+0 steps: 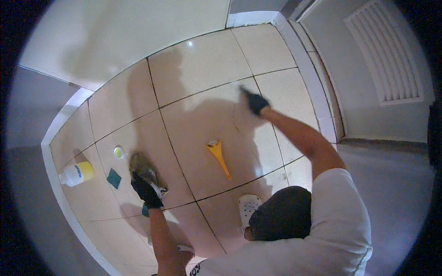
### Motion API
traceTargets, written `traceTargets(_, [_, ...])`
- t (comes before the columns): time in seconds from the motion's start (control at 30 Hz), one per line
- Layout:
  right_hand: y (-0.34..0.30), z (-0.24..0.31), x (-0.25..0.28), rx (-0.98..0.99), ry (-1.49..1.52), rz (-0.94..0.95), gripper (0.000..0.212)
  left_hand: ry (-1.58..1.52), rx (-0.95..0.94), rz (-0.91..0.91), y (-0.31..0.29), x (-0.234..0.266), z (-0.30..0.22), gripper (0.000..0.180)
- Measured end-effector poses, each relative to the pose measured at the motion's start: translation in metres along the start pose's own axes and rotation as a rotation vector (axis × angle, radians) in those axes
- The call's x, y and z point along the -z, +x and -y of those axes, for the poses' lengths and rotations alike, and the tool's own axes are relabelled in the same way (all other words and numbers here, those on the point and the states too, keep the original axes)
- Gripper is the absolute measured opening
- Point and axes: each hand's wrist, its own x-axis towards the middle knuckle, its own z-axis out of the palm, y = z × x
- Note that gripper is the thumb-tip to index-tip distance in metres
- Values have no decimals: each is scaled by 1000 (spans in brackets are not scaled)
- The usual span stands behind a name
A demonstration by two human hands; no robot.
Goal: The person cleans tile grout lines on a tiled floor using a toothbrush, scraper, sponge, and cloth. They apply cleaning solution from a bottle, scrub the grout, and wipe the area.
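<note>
My left hand (146, 191), in a black glove, is low over the tiles with its fingers curled on a dirty grey-brown cloth (144, 166). Part of that cloth is hidden under the glove. A piece of green scouring pad (145, 210) peeks out by the left wrist, and another green pad (114, 178) lies flat to the left. Stretched far forward, my gloved right hand (254, 101) points at the floor with fingers together; blur hides what is at its fingertips. Between my hands lies a scraper with a yellow handle (219, 158), its blade end away from me.
A white and yellow bottle (77, 174) lies on its side at the left, near a small round lid or tub (119, 152). White skirting (69, 110) borders the tiled floor (202, 124). A vented door (384, 50) stands at right. My clog (248, 209) is near the scraper.
</note>
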Motion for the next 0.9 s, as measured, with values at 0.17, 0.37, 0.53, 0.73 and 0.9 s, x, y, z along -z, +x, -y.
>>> traceTargets(0.17, [16, 134, -40, 110, 36, 247, 54, 365, -169, -65, 11, 2, 9, 48])
traceTargets(0.37, [11, 23, -3, -299, -14, -40, 50, 734, -248, -154, 66, 37, -26, 80])
traceTargets(0.53, [15, 14, -2, -386, 79, -24, 55, 977, -259, -191, 102, 36, -24, 104])
traceTargets(0.73, [27, 93, -51, -1, 91, 29, 54, 801, -267, -224, 135, 21, 13, 109])
traceTargets(0.9, [11, 27, -15, -377, 50, -104, 52, 920, -313, -299, 128, 31, 36, 99])
